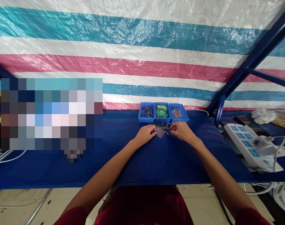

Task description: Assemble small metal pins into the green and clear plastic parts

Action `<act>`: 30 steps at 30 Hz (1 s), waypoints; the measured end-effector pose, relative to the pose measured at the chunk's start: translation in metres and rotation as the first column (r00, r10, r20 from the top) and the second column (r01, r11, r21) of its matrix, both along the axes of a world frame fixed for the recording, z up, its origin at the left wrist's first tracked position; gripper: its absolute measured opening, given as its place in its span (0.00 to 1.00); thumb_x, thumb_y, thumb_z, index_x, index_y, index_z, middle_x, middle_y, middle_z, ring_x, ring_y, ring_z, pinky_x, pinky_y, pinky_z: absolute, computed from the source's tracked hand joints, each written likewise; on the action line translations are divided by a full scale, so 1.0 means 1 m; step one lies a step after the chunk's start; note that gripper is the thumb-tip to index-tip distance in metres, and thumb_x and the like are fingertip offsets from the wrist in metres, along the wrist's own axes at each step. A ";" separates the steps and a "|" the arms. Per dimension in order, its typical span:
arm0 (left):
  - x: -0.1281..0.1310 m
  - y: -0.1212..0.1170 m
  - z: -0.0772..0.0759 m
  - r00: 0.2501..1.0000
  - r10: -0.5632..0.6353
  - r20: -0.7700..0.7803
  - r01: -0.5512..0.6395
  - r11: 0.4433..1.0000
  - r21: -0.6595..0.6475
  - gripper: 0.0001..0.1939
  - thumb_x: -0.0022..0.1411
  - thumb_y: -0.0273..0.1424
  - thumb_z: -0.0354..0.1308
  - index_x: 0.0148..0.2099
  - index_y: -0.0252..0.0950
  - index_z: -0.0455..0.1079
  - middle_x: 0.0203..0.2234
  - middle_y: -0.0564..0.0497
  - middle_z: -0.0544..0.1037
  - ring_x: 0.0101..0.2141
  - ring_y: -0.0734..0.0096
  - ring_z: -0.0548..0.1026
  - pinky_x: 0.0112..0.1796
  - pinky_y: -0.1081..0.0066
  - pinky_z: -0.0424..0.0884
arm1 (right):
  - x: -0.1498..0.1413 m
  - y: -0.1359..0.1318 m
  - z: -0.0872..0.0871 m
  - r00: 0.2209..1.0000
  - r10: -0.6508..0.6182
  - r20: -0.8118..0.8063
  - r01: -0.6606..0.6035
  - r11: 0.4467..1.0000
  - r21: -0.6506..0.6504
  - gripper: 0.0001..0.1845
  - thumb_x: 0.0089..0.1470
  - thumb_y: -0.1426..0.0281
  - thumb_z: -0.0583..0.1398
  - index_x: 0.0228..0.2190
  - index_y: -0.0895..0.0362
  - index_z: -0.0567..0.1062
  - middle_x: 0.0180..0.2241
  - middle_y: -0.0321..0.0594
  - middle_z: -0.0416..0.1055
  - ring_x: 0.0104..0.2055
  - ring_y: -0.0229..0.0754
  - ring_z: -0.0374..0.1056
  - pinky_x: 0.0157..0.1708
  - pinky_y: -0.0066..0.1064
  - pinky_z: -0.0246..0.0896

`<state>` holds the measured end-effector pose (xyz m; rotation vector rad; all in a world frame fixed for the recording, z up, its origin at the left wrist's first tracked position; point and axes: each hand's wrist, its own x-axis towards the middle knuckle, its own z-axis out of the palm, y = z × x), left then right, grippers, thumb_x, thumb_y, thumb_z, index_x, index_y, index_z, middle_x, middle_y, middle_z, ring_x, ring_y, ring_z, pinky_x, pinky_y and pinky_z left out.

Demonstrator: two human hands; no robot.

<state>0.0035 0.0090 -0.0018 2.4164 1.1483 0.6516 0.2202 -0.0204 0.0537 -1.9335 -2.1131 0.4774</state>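
2 hands (144,134) (182,131) at loose metal pins (163,126)

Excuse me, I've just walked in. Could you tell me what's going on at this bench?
A person is working at a blue-covered bench. Their left hand and right hand are at a small clear bag and loose metal pins. Just beyond are three blue bins: the left holds more pins, the middle green packets, and the right clear packets.

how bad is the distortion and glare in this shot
In the head view, wide-angle distortion bends the stripes of the plastic tarp and stretches the left forearm and right forearm; soft glare whitens the tarp's sheen; a pixelated patch hides the left side.
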 end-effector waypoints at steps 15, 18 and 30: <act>0.000 -0.002 0.005 0.911 0.060 0.409 -0.088 0.995 0.050 0.14 0.65 0.38 0.51 0.43 0.37 0.74 0.35 0.49 0.79 0.32 0.71 0.74 0.32 0.74 0.70 | -0.021 0.018 0.011 0.868 0.183 -0.461 -0.202 0.979 0.007 0.04 0.44 0.77 0.60 0.26 0.58 0.73 0.18 0.33 0.73 0.21 0.37 0.71 0.27 0.26 0.67; 0.000 -0.003 0.006 0.896 0.070 0.438 -0.097 0.995 0.039 0.14 0.64 0.39 0.53 0.43 0.37 0.74 0.34 0.49 0.79 0.31 0.71 0.75 0.30 0.74 0.69 | -0.019 0.018 0.013 0.850 0.184 -0.493 -0.212 0.977 0.001 0.03 0.44 0.76 0.60 0.26 0.58 0.73 0.18 0.33 0.72 0.20 0.38 0.71 0.25 0.26 0.67; 0.001 -0.003 0.007 0.871 0.095 0.481 -0.134 0.990 0.048 0.11 0.63 0.37 0.55 0.36 0.35 0.73 0.30 0.50 0.78 0.30 0.72 0.74 0.33 0.73 0.70 | -0.021 0.021 0.012 0.787 0.216 -0.577 -0.246 0.969 0.027 0.03 0.45 0.73 0.61 0.27 0.58 0.71 0.19 0.34 0.73 0.21 0.38 0.72 0.24 0.27 0.68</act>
